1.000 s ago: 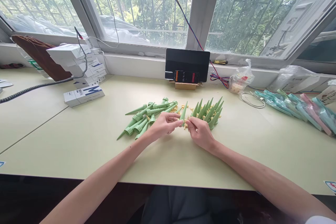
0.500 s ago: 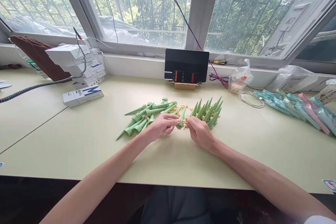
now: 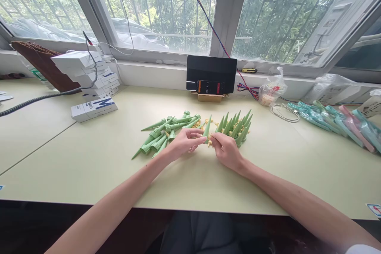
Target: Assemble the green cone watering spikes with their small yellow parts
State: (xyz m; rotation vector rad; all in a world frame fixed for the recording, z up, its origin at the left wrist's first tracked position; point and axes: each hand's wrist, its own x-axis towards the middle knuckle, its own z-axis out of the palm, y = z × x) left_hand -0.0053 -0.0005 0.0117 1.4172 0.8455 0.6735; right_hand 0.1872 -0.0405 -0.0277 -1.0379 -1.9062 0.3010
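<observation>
Between thumb and fingers, my left hand [image 3: 185, 142] grips a green plastic watering spike [image 3: 207, 126], its point upward. My right hand [image 3: 228, 150] is closed in a pinch beside the spike's lower end, on a small yellow plastic valve [image 3: 210, 138] partly hidden by the fingertips. Loose green spikes [image 3: 160, 130] lie heaped to the left, their wide ribbed caps facing different ways. On the right, several spikes [image 3: 237, 127] stand upright in close rows, with yellow pieces showing on them. More small yellow parts [image 3: 203, 122] are scattered behind my hands.
A phone [image 3: 210, 87] showing a timer leans on a dark tablet [image 3: 212, 67] at the back. White boxes [image 3: 94, 109] are stacked at left near a coiled cord [image 3: 44, 95]. A tied plastic bag [image 3: 272, 89], a white cable [image 3: 284, 113] and bagged coloured items [image 3: 336, 121] lie right.
The spike in my left hand has tipped more upright, its point rising slightly. My right hand stays close to its lower end. The heap and the standing rows look the same.
</observation>
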